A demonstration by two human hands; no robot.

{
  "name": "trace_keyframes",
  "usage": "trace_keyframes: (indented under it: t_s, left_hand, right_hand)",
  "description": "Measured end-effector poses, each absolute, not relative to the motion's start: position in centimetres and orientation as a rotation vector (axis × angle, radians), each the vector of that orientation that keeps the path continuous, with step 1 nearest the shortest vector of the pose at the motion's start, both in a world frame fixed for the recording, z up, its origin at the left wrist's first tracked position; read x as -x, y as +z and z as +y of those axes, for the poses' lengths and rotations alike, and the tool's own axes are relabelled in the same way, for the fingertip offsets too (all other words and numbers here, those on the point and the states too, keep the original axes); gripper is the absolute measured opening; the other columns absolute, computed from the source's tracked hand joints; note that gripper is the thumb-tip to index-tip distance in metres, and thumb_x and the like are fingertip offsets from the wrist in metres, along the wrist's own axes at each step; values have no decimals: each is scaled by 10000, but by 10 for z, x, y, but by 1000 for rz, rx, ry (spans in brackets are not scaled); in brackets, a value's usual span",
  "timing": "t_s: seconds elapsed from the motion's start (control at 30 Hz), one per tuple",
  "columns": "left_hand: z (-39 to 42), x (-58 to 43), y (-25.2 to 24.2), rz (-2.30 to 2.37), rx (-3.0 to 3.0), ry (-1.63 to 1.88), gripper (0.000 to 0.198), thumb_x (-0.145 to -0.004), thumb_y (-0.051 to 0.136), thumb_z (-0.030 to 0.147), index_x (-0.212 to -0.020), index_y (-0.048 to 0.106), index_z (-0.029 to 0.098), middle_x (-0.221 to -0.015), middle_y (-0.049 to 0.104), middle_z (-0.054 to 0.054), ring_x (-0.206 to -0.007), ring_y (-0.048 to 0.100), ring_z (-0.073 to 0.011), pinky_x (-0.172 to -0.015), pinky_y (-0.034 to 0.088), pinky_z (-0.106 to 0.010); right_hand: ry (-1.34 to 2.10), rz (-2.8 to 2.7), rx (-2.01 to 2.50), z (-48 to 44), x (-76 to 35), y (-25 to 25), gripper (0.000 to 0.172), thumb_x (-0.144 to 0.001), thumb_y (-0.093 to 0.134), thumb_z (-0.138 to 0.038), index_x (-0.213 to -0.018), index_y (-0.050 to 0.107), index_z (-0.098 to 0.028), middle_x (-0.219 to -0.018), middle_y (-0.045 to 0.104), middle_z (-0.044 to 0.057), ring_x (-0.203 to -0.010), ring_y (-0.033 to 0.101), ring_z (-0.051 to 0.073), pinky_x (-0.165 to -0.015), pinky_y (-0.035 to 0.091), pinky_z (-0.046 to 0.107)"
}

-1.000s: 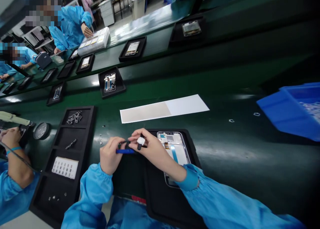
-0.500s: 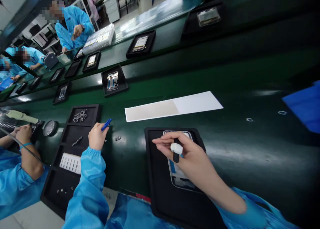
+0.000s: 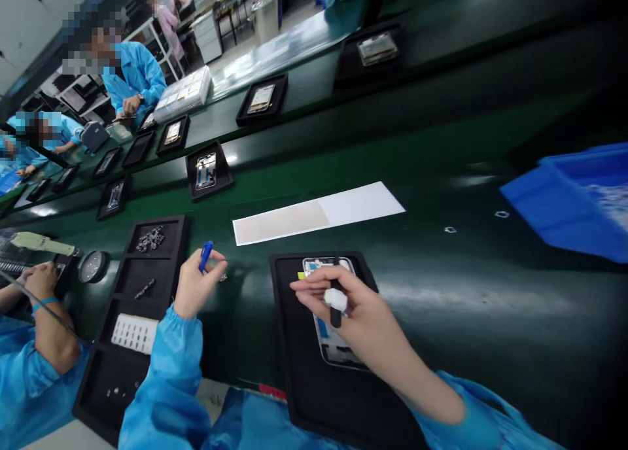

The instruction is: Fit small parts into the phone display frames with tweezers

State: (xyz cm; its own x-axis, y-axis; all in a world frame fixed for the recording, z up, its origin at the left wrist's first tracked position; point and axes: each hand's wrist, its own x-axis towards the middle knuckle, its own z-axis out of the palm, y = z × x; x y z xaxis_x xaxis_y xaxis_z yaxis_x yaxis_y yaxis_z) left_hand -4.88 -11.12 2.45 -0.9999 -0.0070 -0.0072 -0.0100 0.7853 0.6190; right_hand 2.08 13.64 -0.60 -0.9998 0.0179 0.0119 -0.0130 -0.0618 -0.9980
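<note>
My left hand [image 3: 193, 286] is closed around a slim blue pen-like tool [image 3: 206, 255], its fingertips low over the green bench beside small metal pieces [image 3: 223, 278]. Over a black tray [image 3: 304, 391], my right hand [image 3: 366, 312] grips a thin black tool [image 3: 335, 318] with a white wrapping [image 3: 336, 299] around it; its lower tip is hidden. Beneath that hand lies a phone frame [image 3: 338, 356], partly covered by the fingers, with a yellow tab [image 3: 301, 276] at its upper left.
A compartmented black tray [image 3: 180, 241] with small parts stands left. A white paper strip [image 3: 363, 205] lies ahead, a blue bin [image 3: 534, 191] at right. Several phone trays [image 3: 223, 175] line the bench beyond. A co-worker's hands [image 3: 42, 280] are at far left; another person [image 3: 130, 77] stands opposite.
The view has swung right, bringing more of the blue bin in. My left hand has moved over the small metal pieces, its blue tool now more upright. My right hand stays over the phone frame.
</note>
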Motion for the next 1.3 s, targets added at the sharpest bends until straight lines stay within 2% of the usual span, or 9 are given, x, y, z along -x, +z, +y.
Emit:
trace_keyframes:
  t_s: [0.1, 0.2, 0.33, 0.57, 0.73, 0.87, 0.93, 1.07, 1.3]
  left_hand:
    - [-78, 24, 32, 2441, 55, 1588, 251, -731, 734, 360, -868, 654, 165, -653, 623, 15, -448, 509, -81, -447, 398, -210]
    - [-53, 11, 30, 2080, 75, 1757, 343, -654, 794, 393, -838, 630, 154, -719, 656, -10, -415, 461, -48, -370, 308, -182]
    - [-40, 10, 20, 1908, 74, 1764, 403, -645, 816, 433, -819, 581, 156, -651, 622, 22, -376, 405, -21, -366, 282, -169]
    - [-37, 9, 17, 1792, 34, 1711, 523, -624, 848, 436, -927, 509, 178, -618, 589, 64, -425, 459, -43, -380, 311, -154]
    - [-34, 9, 23, 1753, 42, 1719, 568, -577, 870, 455, -913, 505, 177, -641, 615, 50, -420, 446, -41, -376, 291, -161]
    - [-34, 7, 18, 1750, 14, 1776, 522, -694, 752, 588, -896, 569, 143, -691, 637, 12, -366, 364, -9, -366, 195, -182]
    - [-33, 5, 12, 1710, 19, 1779, 515, -744, 689, 628, -815, 595, 127, -600, 577, 29, -357, 319, -8, -370, 160, -194]
    - [-28, 0, 2, 1549, 31, 1734, 531, -730, 693, 655, -683, 551, 146, -366, 325, 106, -336, 217, -20, -386, 118, -206]
    - [-21, -4, 6, 1443, 109, 1806, 558, -595, 845, 579, -813, 573, 144, -458, 345, 124, -369, 188, -1, -390, 65, -196]
  right_hand:
    - [2402, -2052, -24, 128, -20, -3, 291, -801, 735, -450, -912, 581, -229, -912, 739, 78, -861, 723, 245, -812, 600, 391]
    - [2461, -1968, -34, 123, -22, -3, 258, -803, 734, -388, -926, 566, -236, -916, 733, 60, -876, 719, 231, -830, 597, 380]
    - [2386, -1952, -78, 128, -28, -4, 210, -819, 724, -317, -952, 578, -245, -939, 721, 46, -880, 714, 217, -827, 596, 362]
    - [2104, -2231, -362, 145, -32, -1, 101, -886, 627, -230, -986, 633, -243, -944, 705, 35, -851, 694, 190, -790, 579, 311]
    - [2146, -2211, -339, 148, -32, -4, 117, -865, 667, -234, -972, 625, -254, -904, 702, 6, -822, 685, 179, -745, 574, 289]
    - [2259, -2069, -281, 147, -33, -10, 197, -858, 722, -318, -991, 599, -241, -899, 713, 33, -838, 700, 195, -798, 583, 330]
    - [2276, -2023, -238, 147, -33, -12, 248, -852, 736, -374, -983, 582, -231, -894, 713, 50, -832, 706, 205, -794, 592, 344]
    - [2267, -1981, -216, 148, -33, -14, 265, -858, 737, -397, -976, 567, -233, -876, 708, 44, -826, 712, 202, -759, 600, 325]
    - [2251, -1914, -183, 148, -34, -17, 280, -853, 748, -384, -983, 552, -234, -845, 709, 40, -788, 713, 199, -718, 602, 315]
